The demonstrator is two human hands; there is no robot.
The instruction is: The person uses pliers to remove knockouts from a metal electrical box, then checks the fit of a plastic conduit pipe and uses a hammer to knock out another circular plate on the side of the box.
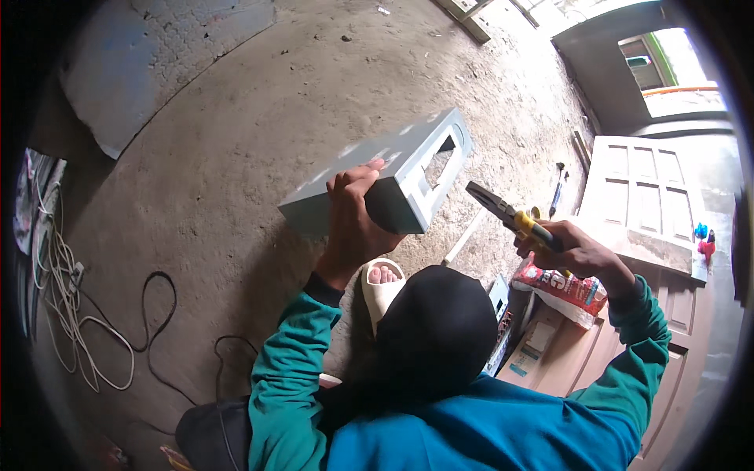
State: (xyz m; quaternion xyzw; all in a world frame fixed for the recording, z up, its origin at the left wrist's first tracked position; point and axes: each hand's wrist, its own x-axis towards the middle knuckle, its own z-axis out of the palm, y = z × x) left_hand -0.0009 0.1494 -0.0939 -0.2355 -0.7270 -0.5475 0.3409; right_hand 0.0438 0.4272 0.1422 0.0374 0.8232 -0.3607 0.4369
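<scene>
Grey case (pixel 397 149) held tilted above the floor (pixel 236 102). Left hand (pixel 355 210): fingers curled tight round its near edge. Right hand (pixel 573 247): fingers wrapped about yellow-handled pliers (pixel 515 218), apart from the case. Step, judged: plier work on case; next move calls for steady left grip.

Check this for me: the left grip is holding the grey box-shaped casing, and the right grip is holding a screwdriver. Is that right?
Not quite, the tool is misnamed: the head view shows the right grip holding pliers with partly yellow handles. The left grip is indeed holding the grey box-shaped casing.
</scene>
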